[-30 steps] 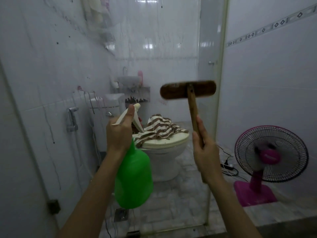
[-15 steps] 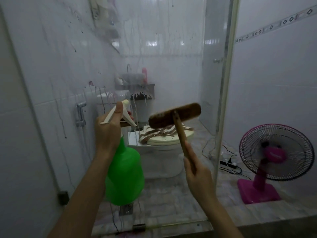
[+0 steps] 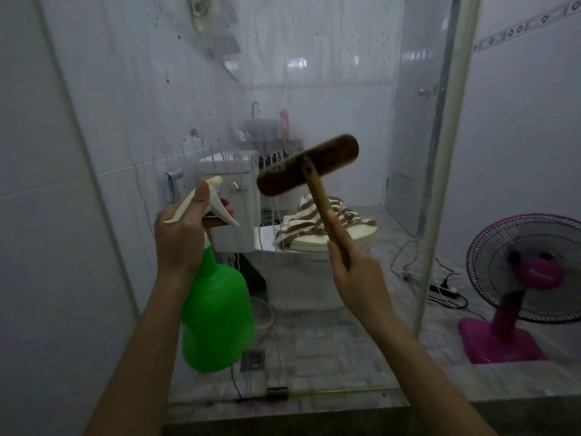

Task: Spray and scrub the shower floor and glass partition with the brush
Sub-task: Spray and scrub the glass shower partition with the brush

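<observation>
My left hand (image 3: 180, 237) grips the white trigger head of a green spray bottle (image 3: 217, 313), nozzle pointing at the glass partition (image 3: 314, 89). My right hand (image 3: 355, 278) holds the wooden handle of a brown scrub brush (image 3: 308, 166). The brush head is tilted, right end up, and lies against the glass at mid height. Drips and streaks run down the glass around the brush. The grey tiled shower floor (image 3: 330, 347) shows through the glass below.
Behind the glass stands a toilet (image 3: 301, 272) with a striped cloth (image 3: 314, 218) on its lid, and a small sink (image 3: 262, 125). A pink fan (image 3: 531, 278) and a power strip with cables (image 3: 443, 289) sit on the floor at right. White tiled wall at left.
The brush has swept down and left across the glass, its head tilting from level to slanted. The view has shifted closer; the bottle stays raised in my left hand.
</observation>
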### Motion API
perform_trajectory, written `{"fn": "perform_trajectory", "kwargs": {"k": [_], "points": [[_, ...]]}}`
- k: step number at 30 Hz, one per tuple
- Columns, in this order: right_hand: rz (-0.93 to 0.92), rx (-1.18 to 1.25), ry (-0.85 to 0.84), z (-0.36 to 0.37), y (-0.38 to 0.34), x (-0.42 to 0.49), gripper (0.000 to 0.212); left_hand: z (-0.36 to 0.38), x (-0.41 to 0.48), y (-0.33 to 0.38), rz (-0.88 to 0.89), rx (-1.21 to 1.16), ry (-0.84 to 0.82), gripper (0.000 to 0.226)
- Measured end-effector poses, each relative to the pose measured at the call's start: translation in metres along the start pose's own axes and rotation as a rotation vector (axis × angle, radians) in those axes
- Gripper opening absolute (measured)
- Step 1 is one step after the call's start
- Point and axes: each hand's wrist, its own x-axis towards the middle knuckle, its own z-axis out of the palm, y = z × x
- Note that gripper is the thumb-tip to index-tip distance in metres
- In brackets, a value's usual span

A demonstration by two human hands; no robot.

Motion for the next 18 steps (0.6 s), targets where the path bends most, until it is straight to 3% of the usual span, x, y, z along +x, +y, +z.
{"fn": "perform_trajectory", "kwargs": {"k": [4, 10, 15, 18], "points": [[-0.165, -0.015, -0.014, 0.011, -0.051, 0.081, 0.055, -0.022, -0.001, -0.01, -0.004, -0.015, 0.062, 0.043], [-0.114, -0.118, -0.092, 0.01, -0.028, 0.011, 0.058, -0.066, 0.001, -0.033, 0.003, -0.047, 0.117, 0.042], [-0.316, -0.041, -0.029, 0.071, -0.104, 0.098, 0.042, -0.098, -0.004, -0.048, 0.065, -0.002, 0.169, 0.041], [-0.31, 0.001, 0.001, 0.094, -0.104, 0.097, 0.039, -0.108, -0.014, -0.052, 0.099, 0.004, 0.196, 0.035]]}}
